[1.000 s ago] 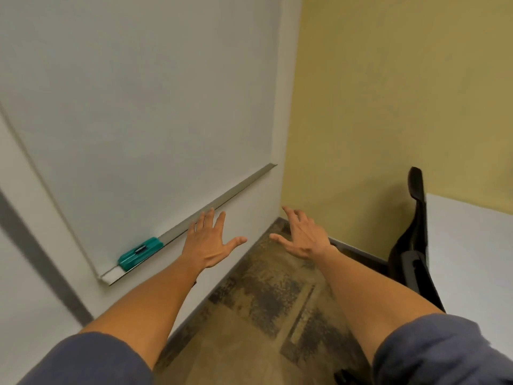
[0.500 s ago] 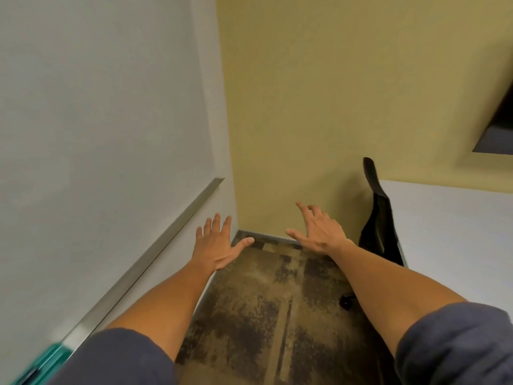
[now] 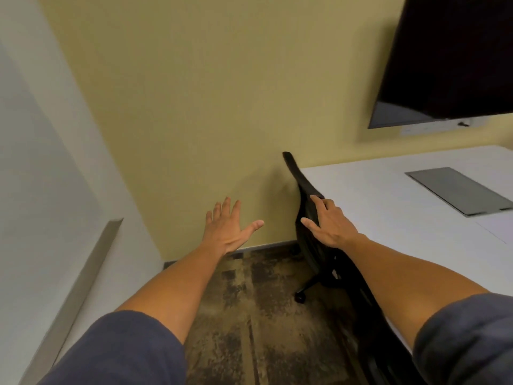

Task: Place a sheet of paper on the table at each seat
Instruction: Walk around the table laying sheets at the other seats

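Note:
My left hand (image 3: 226,227) is stretched out over the carpet with fingers spread and nothing in it. My right hand (image 3: 330,223) is also spread and empty, in front of the black chair back (image 3: 305,187); whether it touches the chair I cannot tell. The white table (image 3: 374,207) runs along the right side. A white sheet of paper (image 3: 497,226) lies on it at the right edge of the view, only partly visible. The black chair is pushed against the table's left edge.
A grey cover plate (image 3: 458,190) is set in the table top. A dark wall screen (image 3: 449,59) hangs above the table. A whiteboard tray (image 3: 83,276) runs along the left wall. Patterned carpet (image 3: 249,315) lies between wall and chair.
The view has swung right, away from the whiteboard and its teal eraser, bringing the table, plate and screen into view. Both hands stay open; my right hand now overlaps the chair back.

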Tool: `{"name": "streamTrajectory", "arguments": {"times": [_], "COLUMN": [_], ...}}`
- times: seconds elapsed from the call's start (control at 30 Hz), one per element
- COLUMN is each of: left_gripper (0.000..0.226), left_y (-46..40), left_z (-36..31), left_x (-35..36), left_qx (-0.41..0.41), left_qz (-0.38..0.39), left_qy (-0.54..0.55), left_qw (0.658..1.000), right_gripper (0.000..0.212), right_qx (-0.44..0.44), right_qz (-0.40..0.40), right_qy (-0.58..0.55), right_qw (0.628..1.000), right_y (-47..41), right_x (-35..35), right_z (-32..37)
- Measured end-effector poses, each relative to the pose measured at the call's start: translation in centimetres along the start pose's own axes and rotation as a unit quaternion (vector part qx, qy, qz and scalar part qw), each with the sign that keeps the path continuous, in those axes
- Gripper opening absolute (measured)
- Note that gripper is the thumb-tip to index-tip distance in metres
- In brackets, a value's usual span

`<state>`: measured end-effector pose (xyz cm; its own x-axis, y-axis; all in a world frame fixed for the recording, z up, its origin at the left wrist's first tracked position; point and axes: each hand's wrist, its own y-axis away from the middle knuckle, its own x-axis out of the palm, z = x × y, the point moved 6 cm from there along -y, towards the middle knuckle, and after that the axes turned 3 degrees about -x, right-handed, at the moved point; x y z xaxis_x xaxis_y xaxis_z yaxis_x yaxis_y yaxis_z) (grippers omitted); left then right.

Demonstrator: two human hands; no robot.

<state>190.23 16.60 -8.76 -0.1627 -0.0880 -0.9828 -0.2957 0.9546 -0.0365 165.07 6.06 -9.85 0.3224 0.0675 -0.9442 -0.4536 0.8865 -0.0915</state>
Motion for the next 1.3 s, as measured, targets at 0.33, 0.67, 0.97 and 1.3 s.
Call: {"name": "streamTrajectory", "arguments": {"times": [0.33, 0.67, 0.97, 1.3], "left_gripper": [0.106, 0.097, 0.098, 0.116], "left_y": [-15.3, -21.9, -23.3, -22.2], "left_z": [-7.5, -26.4, -41.4, -54.0], "left_x": [1.7, 5.1, 8.6, 13.7], "left_qx": [0.211, 0.418, 0.487, 0.560], "left_qz": [0.031, -0.026, 0.028, 0.058], "left_qy": [-0.004, 0.056, 0.056, 0.026], "left_qw": [0.977, 0.907, 0.871, 0.826], "right_gripper": [0.074, 0.073, 0.074, 0.074], "right_qx": [0.199, 0.367, 0.450, 0.521], "right_qz": [-0.058, -0.098, -0.134, -0.114], "right_qy": [0.011, 0.038, 0.024, 0.021], "right_qw": [0.978, 0.924, 0.883, 0.846], "right_y": [-2.4, 2.4, 5.7, 11.2], "right_x": [-2.9, -5.4, -9.0, -9.0], "right_z": [-7.6, -21.2, -30.9, -38.0]}}
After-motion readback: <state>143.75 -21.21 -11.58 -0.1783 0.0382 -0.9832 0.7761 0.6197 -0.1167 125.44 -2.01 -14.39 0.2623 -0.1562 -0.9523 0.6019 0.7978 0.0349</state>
